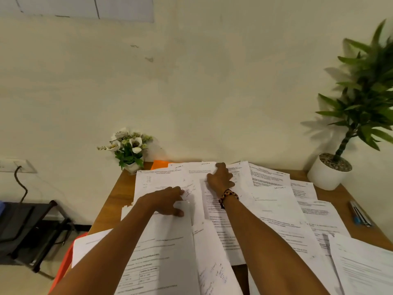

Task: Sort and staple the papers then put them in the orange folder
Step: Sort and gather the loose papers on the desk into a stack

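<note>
Several printed white papers (274, 211) lie spread and overlapping across the wooden desk (114, 194). My left hand (168, 199) holds the top edge of a sheet near the desk's middle, thumb under the paper's edge. My right hand (221, 177), with a beaded bracelet on its wrist, reaches to the far side and rests its fingers on a sheet near the wall. A corner of the orange folder (158, 164) shows under the papers at the back. No stapler is visible.
A small pot of white flowers (127, 147) stands at the back left corner. A tall green plant in a white pot (327, 171) is at the back right. Pens (360, 213) lie by the right edge. An orange thing (63, 265) sits low left.
</note>
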Demonstrator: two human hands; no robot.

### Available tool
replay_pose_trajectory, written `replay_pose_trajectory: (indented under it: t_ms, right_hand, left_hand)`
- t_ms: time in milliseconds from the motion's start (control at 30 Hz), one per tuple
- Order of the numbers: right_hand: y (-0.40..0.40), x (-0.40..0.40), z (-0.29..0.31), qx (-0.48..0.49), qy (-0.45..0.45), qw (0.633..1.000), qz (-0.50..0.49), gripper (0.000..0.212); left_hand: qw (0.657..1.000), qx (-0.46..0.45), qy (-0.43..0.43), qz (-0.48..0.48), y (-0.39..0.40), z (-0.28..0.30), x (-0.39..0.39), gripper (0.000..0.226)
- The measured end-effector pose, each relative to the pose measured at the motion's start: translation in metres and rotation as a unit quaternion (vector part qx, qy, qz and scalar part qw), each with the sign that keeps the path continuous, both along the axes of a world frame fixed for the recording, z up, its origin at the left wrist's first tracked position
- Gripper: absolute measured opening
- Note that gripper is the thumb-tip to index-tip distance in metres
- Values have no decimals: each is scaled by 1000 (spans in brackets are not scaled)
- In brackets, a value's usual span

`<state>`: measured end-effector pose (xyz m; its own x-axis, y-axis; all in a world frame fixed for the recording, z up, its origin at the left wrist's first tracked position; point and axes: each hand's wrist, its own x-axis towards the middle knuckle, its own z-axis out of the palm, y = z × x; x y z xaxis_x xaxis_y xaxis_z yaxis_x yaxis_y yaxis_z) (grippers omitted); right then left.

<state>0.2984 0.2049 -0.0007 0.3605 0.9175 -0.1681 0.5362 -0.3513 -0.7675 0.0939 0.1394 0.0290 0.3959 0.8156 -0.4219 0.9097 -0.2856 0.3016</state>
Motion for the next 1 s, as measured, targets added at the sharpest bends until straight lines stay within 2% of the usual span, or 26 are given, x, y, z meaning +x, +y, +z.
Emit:
replay_pose_trajectory:
  t_ms: [133, 267, 333, 400, 500, 600, 733, 867, 1000]
  right_hand:
    - [3, 12, -16, 62, 147, 987, -37, 39]
    - [4, 25, -22, 95, 141, 985, -34, 19]
    - [3, 33, -22, 119, 106, 987, -30, 16]
    - [0, 44, -20, 138, 54, 988, -35, 19]
    - [-7, 65, -6, 142, -49, 984, -94, 23]
    - [-14, 93, 3, 90, -124, 978, -142, 27]
    - [-20, 121, -7, -12, -164, 984, -64, 35]
    - [-24, 132, -11, 15, -88, 995, -33, 43]
    - [-27, 139, -14, 68, -6, 996, -49, 36]
  left_hand:
    - [999, 26, 34, -33, 8, 9, 5, 71]
    - [995, 85, -18, -45, 20, 26, 16, 58]
    - [993, 92, -69, -38, 25, 27, 28, 64]
    - [994, 58, -86, -44, 26, 24, 46, 75]
    - [996, 23, -19, -85, 26, 9, 68, 78]
    - [996, 2, 26, -88, 26, 0, 75, 78]
    - [995, 5, 39, -94, 26, -4, 73, 79]
    - [994, 4, 56, -96, 30, -8, 73, 79]
    - [993, 4, 67, -100, 29, -6, 75, 79]
